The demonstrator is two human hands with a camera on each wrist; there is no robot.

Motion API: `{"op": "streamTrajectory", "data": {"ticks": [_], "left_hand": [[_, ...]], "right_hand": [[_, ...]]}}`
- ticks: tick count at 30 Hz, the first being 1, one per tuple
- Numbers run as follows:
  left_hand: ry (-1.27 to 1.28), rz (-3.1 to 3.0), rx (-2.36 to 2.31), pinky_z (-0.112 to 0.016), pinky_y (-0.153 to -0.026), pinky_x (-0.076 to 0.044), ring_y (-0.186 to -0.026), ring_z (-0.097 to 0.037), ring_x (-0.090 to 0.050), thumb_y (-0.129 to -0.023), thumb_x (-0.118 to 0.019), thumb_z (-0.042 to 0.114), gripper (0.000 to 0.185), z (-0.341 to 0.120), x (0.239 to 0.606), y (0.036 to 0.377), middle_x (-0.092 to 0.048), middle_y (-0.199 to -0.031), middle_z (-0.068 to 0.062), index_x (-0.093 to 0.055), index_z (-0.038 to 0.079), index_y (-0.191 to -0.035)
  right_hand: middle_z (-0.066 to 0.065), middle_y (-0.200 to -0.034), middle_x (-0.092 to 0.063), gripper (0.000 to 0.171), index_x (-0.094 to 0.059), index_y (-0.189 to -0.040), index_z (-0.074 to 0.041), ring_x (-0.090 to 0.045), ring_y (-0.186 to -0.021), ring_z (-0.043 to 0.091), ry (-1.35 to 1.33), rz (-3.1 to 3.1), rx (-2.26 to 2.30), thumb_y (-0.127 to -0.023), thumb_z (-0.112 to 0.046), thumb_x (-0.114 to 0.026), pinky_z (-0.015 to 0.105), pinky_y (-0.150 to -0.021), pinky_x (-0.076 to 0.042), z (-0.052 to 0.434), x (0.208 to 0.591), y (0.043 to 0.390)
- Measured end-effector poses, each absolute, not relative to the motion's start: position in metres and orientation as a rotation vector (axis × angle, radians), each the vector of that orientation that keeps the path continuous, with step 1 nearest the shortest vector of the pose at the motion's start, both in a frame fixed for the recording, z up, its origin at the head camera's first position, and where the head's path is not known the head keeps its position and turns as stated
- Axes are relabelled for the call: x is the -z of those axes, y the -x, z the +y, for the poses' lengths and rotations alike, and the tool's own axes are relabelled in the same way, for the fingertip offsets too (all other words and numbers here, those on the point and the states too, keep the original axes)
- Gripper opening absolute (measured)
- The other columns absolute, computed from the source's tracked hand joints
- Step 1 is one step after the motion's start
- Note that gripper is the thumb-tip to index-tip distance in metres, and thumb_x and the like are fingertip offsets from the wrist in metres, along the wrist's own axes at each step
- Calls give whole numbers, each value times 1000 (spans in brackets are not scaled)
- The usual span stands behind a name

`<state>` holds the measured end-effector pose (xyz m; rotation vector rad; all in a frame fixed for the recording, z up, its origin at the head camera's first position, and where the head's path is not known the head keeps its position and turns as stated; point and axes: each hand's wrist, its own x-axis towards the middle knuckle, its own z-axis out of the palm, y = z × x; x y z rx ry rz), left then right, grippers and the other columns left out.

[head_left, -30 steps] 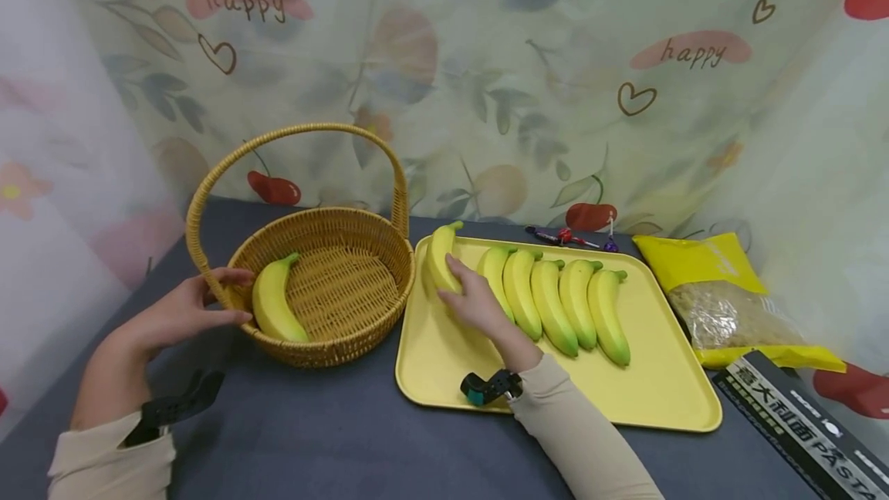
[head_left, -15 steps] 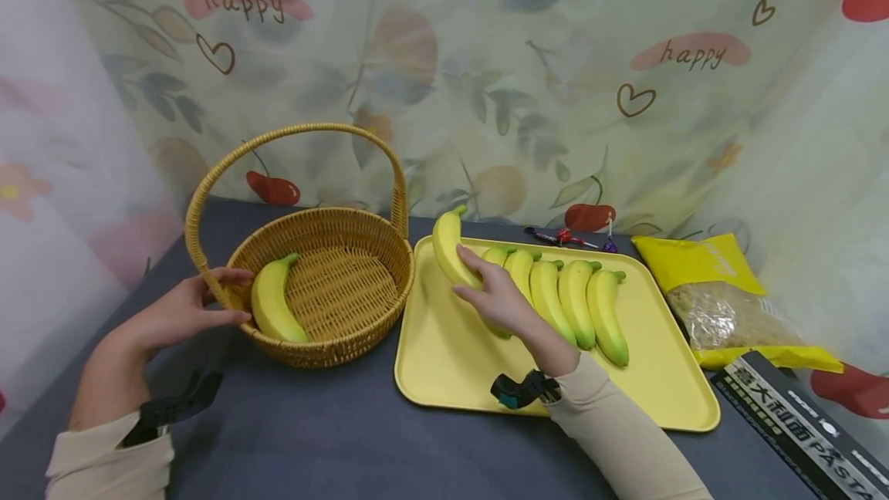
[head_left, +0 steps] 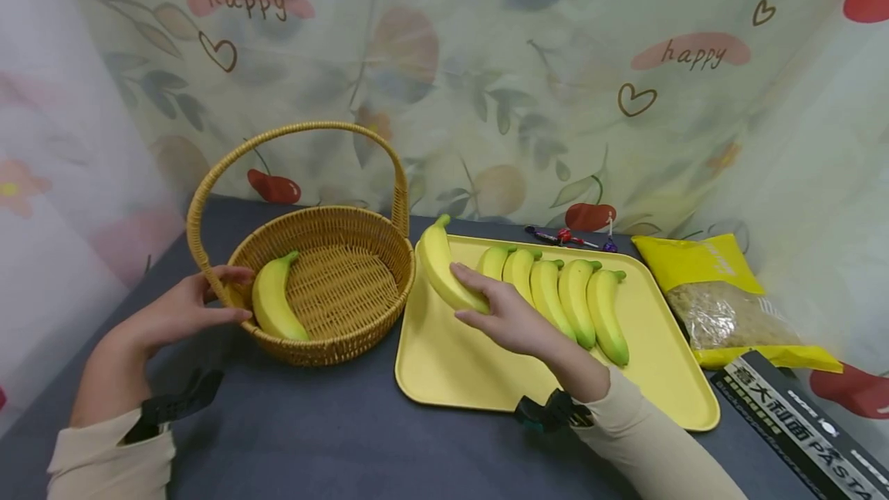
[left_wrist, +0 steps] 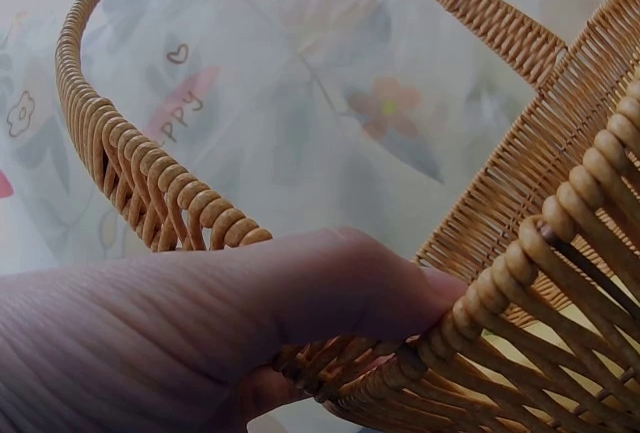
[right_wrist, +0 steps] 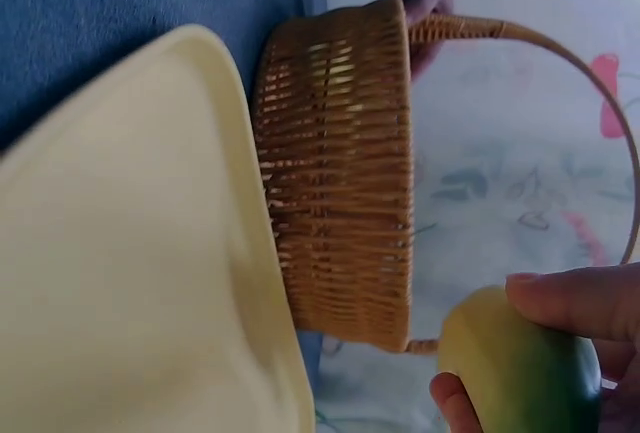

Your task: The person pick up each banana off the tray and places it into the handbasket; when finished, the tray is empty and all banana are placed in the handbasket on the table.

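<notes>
My left hand (head_left: 182, 312) grips the rim of a round wicker basket (head_left: 333, 347) at its left side, beside the base of the handle. In the left wrist view its thumb (left_wrist: 340, 288) lies over the woven rim (left_wrist: 500, 288). One banana (head_left: 276, 301) lies inside the basket, close to that hand. My right hand (head_left: 512, 316) holds another banana (head_left: 441, 267) over the left part of a yellow tray (head_left: 444, 376), stem end up and to the left. The right wrist view shows this banana's tip (right_wrist: 520, 368) between thumb and fingers. Several more bananas (head_left: 547, 298) lie side by side on the tray.
Right of the tray lie a yellow bag (head_left: 729, 307) with a clear window and a black pasta box (head_left: 806, 423). Wrapped lollipops (head_left: 566, 238) lie behind the tray. A printed curtain (head_left: 486, 99) hangs behind the dark table (head_left: 312, 430).
The right hand has lifted the banana off the tray, moved right with it, then swung it slightly left and lower. The left hand stays on the basket rim.
</notes>
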<state>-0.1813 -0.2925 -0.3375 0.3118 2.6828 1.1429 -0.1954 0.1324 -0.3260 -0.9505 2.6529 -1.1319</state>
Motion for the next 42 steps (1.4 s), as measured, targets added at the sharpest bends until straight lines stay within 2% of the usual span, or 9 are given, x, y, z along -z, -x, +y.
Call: {"op": "streamTrajectory", "data": {"ticks": [11,16,18,20,23,28,33,37,42], "left_hand": [[-324,2680,-1149,-42,-88,-44,-123,-41,-40,-90,-62,26,62,-292,338,182,-43,-135,-27,-36,-3,-138],[-323,2678,-1151,-45,-89,-43,-123,-42,-40,-90,-62,25,62,-292,338,181,-43,-135,-28,-35,-4,-139],[-324,2673,-1158,-46,-90,-42,-123,-43,-40,-90,-62,24,62,-292,338,181,-43,-135,-28,-35,-4,-139],[-318,2671,-1159,-46,-90,-42,-123,-42,-40,-90,-62,25,62,-293,339,181,-43,-135,-28,-35,-4,-139],[-315,2671,-1160,-46,-90,-42,-123,-42,-40,-90,-62,25,63,-293,338,181,-43,-135,-28,-35,-4,-139],[-328,2674,-1158,-45,-89,-43,-123,-42,-41,-90,-62,28,64,-293,337,181,-44,-135,-27,-35,-4,-139],[-330,2670,-1167,-47,-90,-42,-122,-43,-41,-90,-62,26,64,-292,336,181,-43,-134,-28,-35,-5,-139],[-323,2667,-1163,-48,-90,-42,-123,-42,-41,-90,-62,25,64,-292,337,182,-43,-135,-28,-34,-5,-139],[-322,2664,-1164,-50,-91,-41,-123,-43,-40,-90,-62,25,63,-292,337,182,-43,-135,-28,-34,-4,-139]], "right_hand": [[20,-148,-32,61,-33,-142,1,-31,-137,30,1179,2589,923,-89,-9,-61,44,-107,-32,115,304,189],[17,-147,-35,60,-33,-143,0,-42,-130,26,1230,2532,822,-90,-10,-60,36,-100,-40,96,293,199],[16,-147,-35,60,-33,-143,-1,-51,-117,21,1228,2504,779,-91,-11,-60,31,-93,-41,87,289,204],[16,-137,-49,59,-33,-143,-2,-55,-93,16,1221,2476,731,-91,-12,-59,26,-82,-41,78,286,210],[15,-132,-53,59,-33,-143,-3,-43,-66,10,1219,2426,683,-91,-13,-59,21,-71,-37,63,284,220],[13,-147,-37,60,-32,-144,-4,-32,-55,10,1207,2371,643,-92,-13,-59,20,-63,-32,38,281,232],[14,-112,-60,59,-31,-144,-3,-33,-58,10,1182,2337,581,-92,-14,-58,20,-67,-33,14,281,241],[5,-83,-51,58,-32,-143,-3,-36,-61,11,1178,2314,559,-92,-14,-58,20,-70,-33,0,285,248],[1,-77,-43,58,-33,-143,-3,-38,-66,11,1158,2307,559,-92,-13,-58,20,-69,-32,-14,292,256]]}}
